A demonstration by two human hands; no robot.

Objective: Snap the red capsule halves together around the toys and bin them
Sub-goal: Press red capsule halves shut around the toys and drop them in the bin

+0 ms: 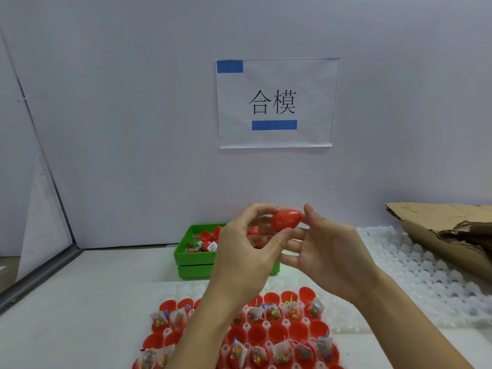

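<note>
A closed red capsule (pixel 285 220) is held up in front of me above the table. My left hand (pixel 247 251) pinches it between thumb and fingertips. My right hand (pixel 323 251) is next to it with straight fingers, its fingertips touching the capsule's right side. Behind the hands stands a green bin (pixel 186 255) holding several red capsules and small parts. Below, a white tray (pixel 330 319) carries rows of open red capsule halves (pixel 277 332), many with bagged toys (pixel 271 312) in them.
Empty white blister trays (pixel 415 272) are stacked at the right, with torn brown cardboard (pixel 447 227) on them. A paper sign (pixel 277 102) hangs on the back wall. A partition runs along the left.
</note>
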